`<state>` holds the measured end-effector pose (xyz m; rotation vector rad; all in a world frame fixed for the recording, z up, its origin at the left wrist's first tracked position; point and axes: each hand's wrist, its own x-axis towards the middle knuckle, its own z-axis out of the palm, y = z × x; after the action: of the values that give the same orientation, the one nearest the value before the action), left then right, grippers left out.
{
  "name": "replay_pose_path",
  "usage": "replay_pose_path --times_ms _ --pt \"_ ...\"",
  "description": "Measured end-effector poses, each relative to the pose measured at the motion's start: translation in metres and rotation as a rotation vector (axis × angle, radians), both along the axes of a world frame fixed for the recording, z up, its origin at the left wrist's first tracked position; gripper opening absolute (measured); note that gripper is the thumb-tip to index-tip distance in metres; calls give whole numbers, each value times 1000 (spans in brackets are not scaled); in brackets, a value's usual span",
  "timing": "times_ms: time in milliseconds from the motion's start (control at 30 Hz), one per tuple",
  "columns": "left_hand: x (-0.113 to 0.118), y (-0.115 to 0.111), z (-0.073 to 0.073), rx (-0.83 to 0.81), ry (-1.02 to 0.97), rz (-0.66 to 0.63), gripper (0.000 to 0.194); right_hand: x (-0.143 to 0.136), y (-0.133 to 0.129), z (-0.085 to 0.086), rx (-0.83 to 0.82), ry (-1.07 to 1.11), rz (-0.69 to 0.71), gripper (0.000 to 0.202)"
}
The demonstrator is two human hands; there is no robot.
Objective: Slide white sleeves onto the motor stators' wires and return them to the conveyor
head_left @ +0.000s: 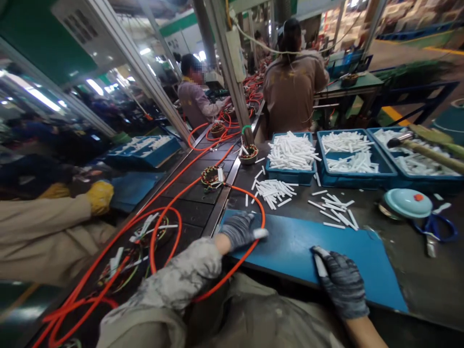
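My left hand, in a grey striped glove with a white thumb tip, is over the blue mat's left end. Its thumb crosses an orange-red cable, and its fingers curl beside the cable in a loose grip. The cable loops from a ring-shaped wound coil on the belt toward my lap. My right hand, gloved alike, rests on the blue mat near its front edge. Its thumb lies along the left side, the fingers are slightly bent, and I see nothing held.
Loose white tubes lie behind the mat. Blue bins of white tubes stand farther back. To the right are a light-blue lidded container and blue-handled scissors. A metal post rises beyond the belt. A co-worker's yellow glove is at left.
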<state>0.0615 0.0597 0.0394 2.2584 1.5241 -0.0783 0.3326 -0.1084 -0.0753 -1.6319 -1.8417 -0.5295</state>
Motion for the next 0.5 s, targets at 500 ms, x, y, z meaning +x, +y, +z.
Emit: replay_pose_path --times_ms 500 --pt "-57 -15 135 26 -772 376 30 2 1 1 10 21 16 25"
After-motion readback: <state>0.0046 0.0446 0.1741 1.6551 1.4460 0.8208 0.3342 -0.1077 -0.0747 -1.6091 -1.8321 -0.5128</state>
